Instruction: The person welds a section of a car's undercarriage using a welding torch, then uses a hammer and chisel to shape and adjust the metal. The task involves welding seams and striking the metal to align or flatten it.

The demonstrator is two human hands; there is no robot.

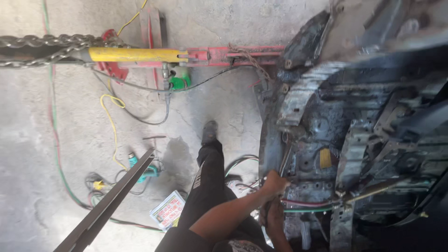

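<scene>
Left hand (pixel 275 183) gripping car body panel (pixel 270 140) edge; right hand (pixel 274 215) grip unclear, apparently on hoses (pixel 303 205).

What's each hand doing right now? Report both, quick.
Left hand: closed, its grip on the edge of the dark, rusty car body panel.
Right hand: mostly hidden below the left; cannot tell.
</scene>
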